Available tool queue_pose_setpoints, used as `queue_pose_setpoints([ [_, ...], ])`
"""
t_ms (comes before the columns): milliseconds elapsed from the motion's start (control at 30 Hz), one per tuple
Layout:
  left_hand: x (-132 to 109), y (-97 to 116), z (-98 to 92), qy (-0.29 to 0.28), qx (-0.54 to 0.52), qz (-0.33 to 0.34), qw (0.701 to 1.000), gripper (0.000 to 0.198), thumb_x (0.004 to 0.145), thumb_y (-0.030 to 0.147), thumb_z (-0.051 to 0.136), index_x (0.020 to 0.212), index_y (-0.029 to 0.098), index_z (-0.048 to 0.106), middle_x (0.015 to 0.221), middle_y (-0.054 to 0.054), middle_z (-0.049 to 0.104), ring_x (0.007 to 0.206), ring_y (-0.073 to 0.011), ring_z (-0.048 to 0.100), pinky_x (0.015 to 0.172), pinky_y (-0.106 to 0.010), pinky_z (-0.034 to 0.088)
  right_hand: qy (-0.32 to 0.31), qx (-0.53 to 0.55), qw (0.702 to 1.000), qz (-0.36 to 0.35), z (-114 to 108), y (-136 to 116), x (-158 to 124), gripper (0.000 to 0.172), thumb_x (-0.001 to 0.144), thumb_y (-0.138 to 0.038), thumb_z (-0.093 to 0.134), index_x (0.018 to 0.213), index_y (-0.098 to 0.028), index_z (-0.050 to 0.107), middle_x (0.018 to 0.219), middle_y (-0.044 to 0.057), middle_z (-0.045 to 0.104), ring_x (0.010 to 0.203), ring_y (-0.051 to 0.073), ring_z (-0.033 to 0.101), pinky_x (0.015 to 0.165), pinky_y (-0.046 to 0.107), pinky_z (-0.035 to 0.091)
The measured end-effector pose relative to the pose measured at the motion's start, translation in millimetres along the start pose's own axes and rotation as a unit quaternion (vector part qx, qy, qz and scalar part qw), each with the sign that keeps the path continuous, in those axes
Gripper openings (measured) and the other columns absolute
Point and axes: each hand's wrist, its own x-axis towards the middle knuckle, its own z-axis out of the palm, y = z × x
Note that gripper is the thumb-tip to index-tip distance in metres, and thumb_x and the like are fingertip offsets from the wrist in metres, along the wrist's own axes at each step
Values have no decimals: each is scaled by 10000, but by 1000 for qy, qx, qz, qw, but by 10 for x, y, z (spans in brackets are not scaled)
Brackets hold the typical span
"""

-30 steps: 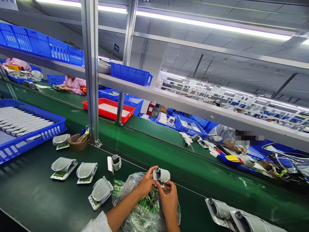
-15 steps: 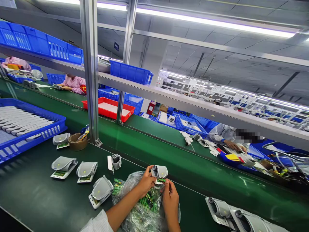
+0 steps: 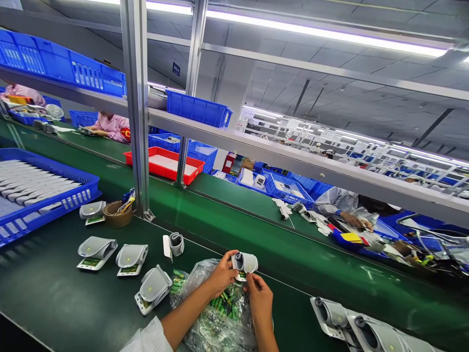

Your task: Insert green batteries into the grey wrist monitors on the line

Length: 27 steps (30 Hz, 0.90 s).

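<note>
My left hand [image 3: 224,271] grips a wrist blood pressure monitor [image 3: 245,262] with a rolled grey cuff, above an open clear plastic bag [image 3: 205,313]. Green batteries [image 3: 223,305] fill the bag. Some green shows in the monitor's white lower part. Against that edge, the fingertips of my right hand [image 3: 261,296] are pinched together; whatever is between them is hidden. To the left lie several similar monitors [image 3: 154,288] with green in their open backs. One white unit with a rolled cuff [image 3: 176,244] stands behind the bag.
More cuffed monitors [image 3: 366,327] lie at the lower right. A blue basket [image 3: 73,198] of white parts, a tape roll [image 3: 117,215] and a metal post [image 3: 135,122] are at left. Beyond the green belt [image 3: 234,220], co-workers sit near a red tray [image 3: 164,165] and blue bins.
The green battery at my right fingertips no longer shows between them; green is visible in the monitor's lower part. Both hands and the monitor have shifted slightly right, and the monitor has turned a little.
</note>
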Motion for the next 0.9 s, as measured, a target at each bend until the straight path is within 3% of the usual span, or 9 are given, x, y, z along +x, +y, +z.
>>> queue_pose_setpoints([
  [267,-6,19,-18,14,42,-3,999,877,528,197,838,1338,236,502,1098,-64,695,697,-99,548,577,-206,294,-1,4,1000,3,22,-53,-19,565,613,-714,783,791,-198,637,638,-4,665,563,190,642,536,265,466],
  [400,16,-6,54,54,59,26,996,765,541,185,819,1246,215,524,1010,-53,706,724,-132,595,628,-225,387,5,7,1000,-4,14,-57,-32,592,632,-738,765,840,-200,633,634,3,672,557,201,638,552,294,496],
  [500,-127,26,164,93,83,81,989,639,580,127,763,1179,206,554,1092,-82,709,875,-181,655,766,-269,481,0,23,1000,-21,-5,-50,-63,606,655,-749,752,898,-204,651,629,4,670,554,212,630,556,320,523],
  [600,-577,211,212,122,131,126,976,577,651,87,685,1205,219,595,1199,-103,701,983,-227,679,834,-308,520,-69,19,997,-31,-10,-22,-128,599,682,-757,741,935,-218,679,657,21,696,553,227,642,555,341,547],
  [700,-1313,584,103,156,242,155,945,624,723,87,600,1324,255,617,1305,-103,694,1134,-275,673,966,-370,539,-173,-55,979,-96,37,6,-236,535,768,-730,701,929,-222,744,800,87,766,674,270,709,642,383,602],
  [800,-2103,1012,-196,176,383,128,898,594,764,173,638,1344,285,695,1408,-79,677,1381,-335,550,1228,-450,383,-242,-192,923,-227,106,1,-375,412,831,-624,707,967,-250,814,1008,124,790,954,323,739,892,454,609],
  [900,-2682,1292,-692,237,452,30,859,501,854,408,613,1337,330,720,1426,-48,685,1392,-359,545,1240,-511,376,-265,-323,861,-290,153,-22,-491,420,803,-503,757,1179,-323,808,1208,116,757,1162,354,691,993,486,564],
])
